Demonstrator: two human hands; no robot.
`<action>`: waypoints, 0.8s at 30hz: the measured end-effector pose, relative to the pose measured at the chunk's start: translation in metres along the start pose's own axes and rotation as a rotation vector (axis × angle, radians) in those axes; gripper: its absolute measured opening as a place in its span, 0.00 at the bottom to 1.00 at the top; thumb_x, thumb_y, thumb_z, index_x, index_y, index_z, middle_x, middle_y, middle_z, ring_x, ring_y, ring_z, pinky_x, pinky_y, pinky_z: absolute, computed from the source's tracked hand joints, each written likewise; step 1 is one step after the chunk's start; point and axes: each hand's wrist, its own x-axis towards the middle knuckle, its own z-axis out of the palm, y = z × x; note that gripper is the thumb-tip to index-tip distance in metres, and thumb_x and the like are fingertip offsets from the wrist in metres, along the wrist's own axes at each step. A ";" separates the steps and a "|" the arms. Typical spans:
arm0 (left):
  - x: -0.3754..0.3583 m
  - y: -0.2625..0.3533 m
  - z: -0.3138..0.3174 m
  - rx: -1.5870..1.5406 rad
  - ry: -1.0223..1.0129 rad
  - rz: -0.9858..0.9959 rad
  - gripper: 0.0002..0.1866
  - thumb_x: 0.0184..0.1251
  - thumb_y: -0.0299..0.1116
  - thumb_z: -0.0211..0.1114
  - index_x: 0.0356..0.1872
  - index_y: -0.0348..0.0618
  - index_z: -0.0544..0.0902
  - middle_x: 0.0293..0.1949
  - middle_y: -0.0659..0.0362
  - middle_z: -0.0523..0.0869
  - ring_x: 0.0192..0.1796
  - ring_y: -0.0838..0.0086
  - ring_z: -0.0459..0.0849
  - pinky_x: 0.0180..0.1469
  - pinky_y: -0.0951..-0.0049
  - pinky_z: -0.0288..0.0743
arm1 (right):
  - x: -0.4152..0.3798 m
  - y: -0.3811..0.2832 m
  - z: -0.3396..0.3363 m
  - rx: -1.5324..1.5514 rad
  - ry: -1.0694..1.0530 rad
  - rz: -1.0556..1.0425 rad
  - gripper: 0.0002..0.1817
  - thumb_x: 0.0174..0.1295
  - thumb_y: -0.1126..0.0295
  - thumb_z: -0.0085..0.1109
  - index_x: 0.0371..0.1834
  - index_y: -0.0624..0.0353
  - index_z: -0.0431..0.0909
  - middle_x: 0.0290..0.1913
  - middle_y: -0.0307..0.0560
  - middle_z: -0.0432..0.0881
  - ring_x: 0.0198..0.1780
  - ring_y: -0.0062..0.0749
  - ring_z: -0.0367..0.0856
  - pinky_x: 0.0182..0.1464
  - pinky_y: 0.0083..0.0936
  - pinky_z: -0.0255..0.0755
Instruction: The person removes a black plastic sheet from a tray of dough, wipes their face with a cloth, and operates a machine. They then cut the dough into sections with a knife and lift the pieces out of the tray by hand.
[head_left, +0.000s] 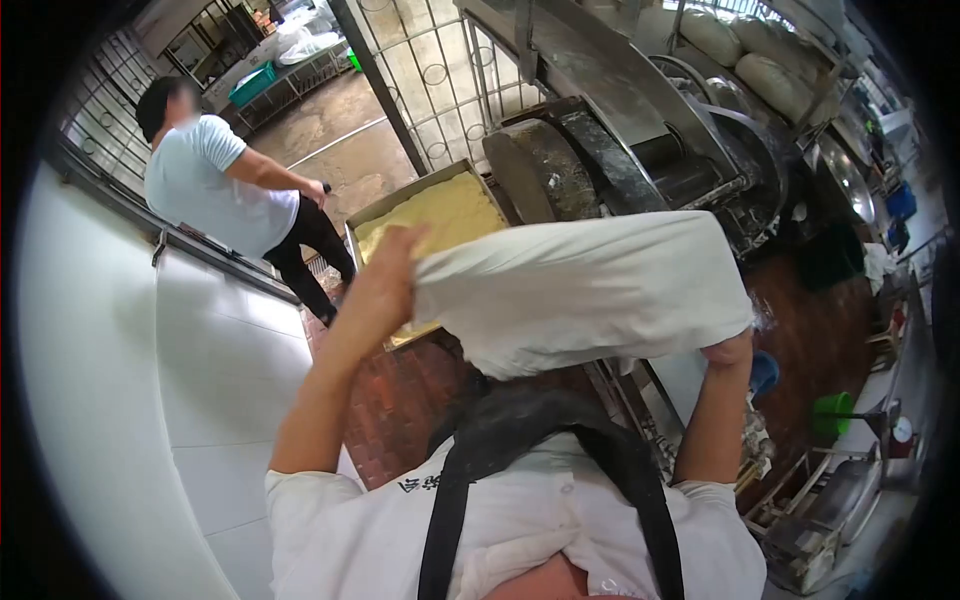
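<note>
A long piece of white cloth [590,290] stretches across the view in front of my chest, held up between my two hands. Its left end is gripped by my left hand [393,268], whose fingers are closed and slightly blurred. At the lower right corner, my right hand [730,349] holds the other end; the cloth hides most of its fingers. Behind the cloth and my left hand is a metal-rimmed tray [405,190] filled with a flat yellow mass [450,208] that looks like dough. The cloth covers part of this tray.
A large floury machine [570,160] with a metal chute stands beyond the cloth. At the left, a person in a white shirt [215,185] stands by an open barred gate [440,80]. A green bucket [832,412] and a metal rack [815,505] are at the right.
</note>
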 end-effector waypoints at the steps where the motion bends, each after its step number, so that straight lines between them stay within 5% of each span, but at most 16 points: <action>1: 0.005 -0.020 -0.003 -0.025 0.018 -0.106 0.16 0.66 0.27 0.61 0.54 0.41 0.78 0.34 0.52 0.83 0.40 0.57 0.85 0.43 0.61 0.76 | 0.004 0.004 0.012 -0.071 0.009 -0.097 0.26 0.60 0.73 0.66 0.63 0.65 0.74 0.62 0.49 0.79 0.63 0.38 0.77 0.66 0.38 0.70; 3: 0.024 -0.031 -0.014 -0.144 0.078 -0.282 0.12 0.69 0.29 0.61 0.51 0.39 0.80 0.30 0.55 0.83 0.35 0.65 0.84 0.39 0.66 0.75 | 0.012 0.014 0.012 -0.421 -0.022 -0.163 0.25 0.62 0.71 0.63 0.64 0.63 0.74 0.63 0.49 0.78 0.65 0.39 0.76 0.67 0.39 0.68; 5: 0.043 -0.027 -0.015 -0.639 0.217 -0.358 0.10 0.73 0.32 0.59 0.45 0.38 0.84 0.29 0.61 0.85 0.31 0.78 0.79 0.36 0.76 0.72 | 0.028 0.014 0.041 -0.909 -0.164 -0.002 0.30 0.60 0.69 0.65 0.67 0.61 0.71 0.67 0.51 0.75 0.69 0.42 0.71 0.72 0.40 0.62; 6: 0.050 -0.004 -0.013 -0.619 0.198 -0.326 0.10 0.73 0.32 0.59 0.45 0.36 0.83 0.35 0.62 0.84 0.36 0.80 0.79 0.38 0.78 0.72 | 0.045 0.008 0.091 -1.115 -0.269 0.126 0.33 0.58 0.68 0.66 0.69 0.60 0.70 0.69 0.52 0.72 0.72 0.44 0.68 0.75 0.40 0.57; 8: 0.047 0.020 0.027 -0.699 0.270 -0.167 0.12 0.69 0.33 0.63 0.46 0.35 0.84 0.46 0.57 0.82 0.44 0.76 0.79 0.46 0.74 0.73 | 0.087 0.011 0.164 -1.094 -0.294 -0.311 0.28 0.47 0.64 0.70 0.54 0.59 0.76 0.54 0.55 0.78 0.57 0.48 0.76 0.60 0.40 0.68; 9: 0.071 0.035 0.013 -0.633 0.026 0.350 0.20 0.61 0.37 0.71 0.49 0.34 0.82 0.50 0.53 0.80 0.48 0.67 0.79 0.51 0.67 0.73 | 0.119 0.007 0.206 -1.117 -0.311 -0.452 0.22 0.47 0.64 0.70 0.45 0.57 0.77 0.46 0.54 0.79 0.48 0.48 0.79 0.49 0.40 0.72; 10: 0.081 0.047 0.001 -0.534 -0.016 0.432 0.25 0.51 0.37 0.77 0.50 0.39 0.82 0.50 0.50 0.79 0.55 0.57 0.78 0.58 0.64 0.72 | 0.150 0.003 0.247 -1.139 -0.320 -0.593 0.16 0.46 0.63 0.69 0.37 0.55 0.78 0.38 0.53 0.80 0.39 0.49 0.82 0.38 0.40 0.76; 13: 0.105 0.015 -0.002 -0.553 0.076 0.167 0.23 0.50 0.33 0.77 0.47 0.40 0.82 0.48 0.52 0.81 0.53 0.59 0.80 0.56 0.64 0.73 | 0.182 0.034 0.249 -1.176 -0.515 -0.369 0.19 0.51 0.67 0.62 0.48 0.57 0.76 0.45 0.55 0.80 0.46 0.53 0.79 0.46 0.40 0.74; 15: 0.118 -0.024 0.022 -0.721 -0.085 -0.007 0.20 0.50 0.29 0.76 0.45 0.40 0.82 0.45 0.52 0.83 0.51 0.61 0.82 0.53 0.65 0.74 | 0.203 0.045 0.255 -1.120 -0.597 -0.229 0.22 0.54 0.70 0.57 0.55 0.58 0.75 0.50 0.57 0.79 0.50 0.55 0.78 0.51 0.40 0.74; 17: 0.139 -0.073 0.034 -0.603 -0.144 0.034 0.20 0.49 0.24 0.74 0.46 0.40 0.80 0.44 0.53 0.84 0.49 0.63 0.83 0.52 0.67 0.75 | 0.224 0.044 0.260 -0.938 -0.624 -0.154 0.23 0.56 0.75 0.53 0.58 0.59 0.75 0.52 0.59 0.79 0.52 0.57 0.77 0.55 0.40 0.73; 20: 0.171 -0.132 0.073 -0.721 -0.138 -0.131 0.20 0.48 0.18 0.70 0.46 0.39 0.79 0.42 0.54 0.86 0.47 0.64 0.85 0.51 0.69 0.76 | 0.220 0.050 0.230 -1.174 -0.475 -0.029 0.23 0.56 0.79 0.54 0.58 0.59 0.76 0.61 0.60 0.76 0.60 0.55 0.76 0.61 0.39 0.72; 21: 0.183 -0.147 0.084 -0.803 -0.117 -0.230 0.20 0.48 0.17 0.69 0.46 0.39 0.79 0.42 0.54 0.86 0.47 0.64 0.85 0.51 0.69 0.76 | 0.218 0.049 0.216 -1.324 -0.333 -0.167 0.25 0.54 0.82 0.54 0.59 0.58 0.77 0.60 0.58 0.78 0.58 0.53 0.78 0.59 0.39 0.73; 24: 0.227 -0.179 0.110 -0.753 -0.155 -0.206 0.21 0.47 0.15 0.68 0.46 0.39 0.79 0.42 0.53 0.86 0.47 0.65 0.85 0.51 0.69 0.76 | 0.221 0.036 0.196 -1.307 0.120 -0.160 0.22 0.54 0.87 0.52 0.52 0.60 0.81 0.52 0.54 0.83 0.52 0.49 0.82 0.54 0.34 0.76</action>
